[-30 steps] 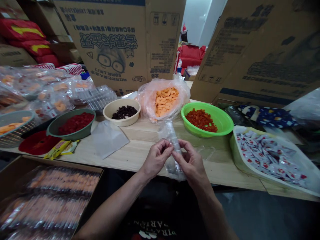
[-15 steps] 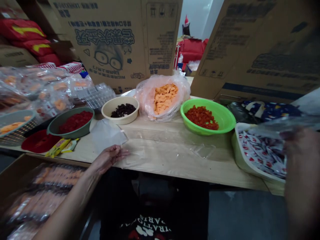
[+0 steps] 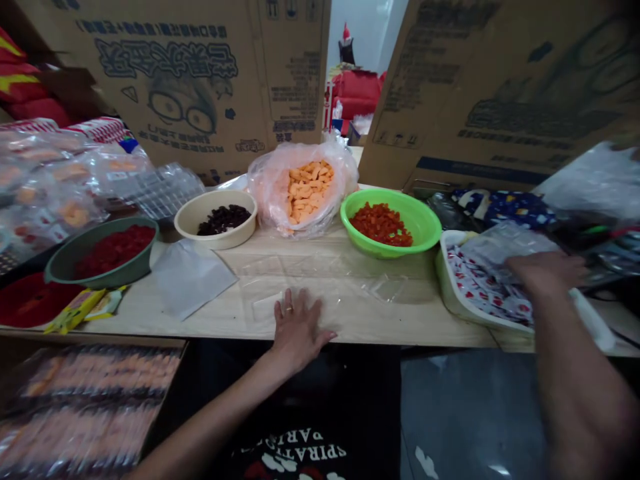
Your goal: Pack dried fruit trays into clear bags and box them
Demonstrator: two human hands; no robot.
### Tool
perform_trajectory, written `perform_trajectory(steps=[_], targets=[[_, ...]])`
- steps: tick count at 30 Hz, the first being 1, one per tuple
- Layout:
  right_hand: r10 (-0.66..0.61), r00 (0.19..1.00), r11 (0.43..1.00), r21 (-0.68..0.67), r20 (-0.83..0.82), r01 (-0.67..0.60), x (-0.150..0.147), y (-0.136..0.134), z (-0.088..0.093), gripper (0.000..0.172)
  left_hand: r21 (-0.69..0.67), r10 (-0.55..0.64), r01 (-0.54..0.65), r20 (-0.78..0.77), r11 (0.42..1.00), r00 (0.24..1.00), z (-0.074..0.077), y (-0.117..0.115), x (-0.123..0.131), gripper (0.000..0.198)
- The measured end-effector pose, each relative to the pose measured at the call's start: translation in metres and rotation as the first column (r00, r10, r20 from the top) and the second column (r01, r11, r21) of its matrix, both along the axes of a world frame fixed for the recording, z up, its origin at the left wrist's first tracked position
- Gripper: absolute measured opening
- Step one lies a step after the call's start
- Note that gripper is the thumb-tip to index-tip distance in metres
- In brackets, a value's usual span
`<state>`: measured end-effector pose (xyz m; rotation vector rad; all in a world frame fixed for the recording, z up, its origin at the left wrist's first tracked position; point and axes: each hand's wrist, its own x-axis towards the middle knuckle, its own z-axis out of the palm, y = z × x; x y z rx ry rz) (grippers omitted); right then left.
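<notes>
My left hand [image 3: 299,328] lies with fingers spread on clear plastic trays [image 3: 320,283] at the table's front edge. My right hand [image 3: 547,270] is at the right, over a white tub [image 3: 450,293] of small printed packets [image 3: 487,287]; its fingers touch a clear plastic bag [image 3: 510,243], and the fingertips are blurred. Across the table stand a green bowl of orange-red pieces [image 3: 383,225], an open bag of orange snack pieces [image 3: 310,190], a cream bowl of dark pieces [image 3: 225,220] and a grey-green bowl of red pieces [image 3: 117,250]. A white sheet [image 3: 190,277] lies left of my left hand.
Two cardboard boxes [image 3: 200,80] stand along the back. Bagged snacks [image 3: 65,180] pile up at the left, above a red dish [image 3: 30,300] and yellow packets [image 3: 83,310]. An open carton of packed snacks [image 3: 95,380] sits at lower left. Dark blue patterned cloth [image 3: 505,207] lies behind the tub.
My left hand has moved right from beside the white sheet and spread over the clear trays. The view has turned right. My right hand has come over the tub, beside the clear bag.
</notes>
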<state>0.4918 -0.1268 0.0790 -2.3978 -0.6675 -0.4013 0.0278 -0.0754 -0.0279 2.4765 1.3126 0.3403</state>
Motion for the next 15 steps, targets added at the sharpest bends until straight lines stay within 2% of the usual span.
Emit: perform_trajectory(steps=[1,2,3,4,5,6,7,8,9,11,12,15], targets=[[-0.009,0.998,0.998,-0.058,0.066,0.013,-0.01,0.002,-0.001,0.03,0.022,-0.016,0.016,-0.023,1.0,1.0,-0.006,-0.002,0.005,0.058],[0.152,0.978,0.983,-0.123,0.146,-0.134,-0.025,0.003,-0.005,0.032,0.046,-0.03,0.032,-0.031,0.998,0.999,-0.011,-0.002,0.005,0.05],[0.407,0.895,0.905,-0.215,0.185,-0.367,-0.043,0.003,-0.012,0.037,0.068,-0.055,0.056,-0.024,0.996,0.998,-0.015,0.001,0.002,0.043],[0.665,0.735,0.727,-0.337,0.133,-0.597,-0.063,0.003,-0.022,0.048,0.085,-0.094,0.094,-0.006,0.992,0.996,-0.017,0.005,-0.005,0.037],[0.831,0.556,0.503,-0.46,0.023,-0.732,-0.084,0.001,-0.033,0.058,0.098,-0.145,0.143,0.016,0.985,0.989,-0.018,0.01,-0.014,0.033],[0.893,0.447,0.349,-0.542,-0.054,-0.764,-0.105,-0.002,-0.045,0.065,0.107,-0.203,0.198,0.037,0.974,0.978,-0.018,0.016,-0.026,0.03],[0.909,0.399,0.253,-0.602,-0.12,-0.757,-0.125,-0.005,-0.057,0.07,0.116,-0.261,0.254,0.05,0.96,0.964,-0.017,0.021,-0.038,0.028],[0.908,0.384,0.198,-0.637,-0.166,-0.745,-0.143,-0.008,-0.068,0.072,0.126,-0.311,0.302,0.054,0.945,0.949,-0.017,0.026,-0.051,0.026],[0.902,0.384,0.169,-0.656,-0.199,-0.736,-0.159,-0.012,-0.078,0.07,0.145,-0.353,0.342,0.053,0.928,0.934,-0.017,0.031,-0.063,0.026],[0.888,0.397,0.156,-0.659,-0.233,-0.736,-0.189,-0.02,-0.091,0.063,0.213,-0.407,0.389,0.048,0.896,0.912,-0.018,0.039,-0.084,0.026],[0.882,0.408,0.167,-0.654,-0.235,-0.738,-0.204,-0.023,-0.094,0.06,0.26,-0.422,0.395,0.052,0.881,0.905,-0.02,0.042,-0.092,0.026],[0.859,0.468,0.25,-0.628,-0.207,-0.737,-0.243,-0.025,-0.099,0.053,0.389,-0.436,0.375,0.08,0.842,0.896,-0.026,0.048,-0.101,0.027]])
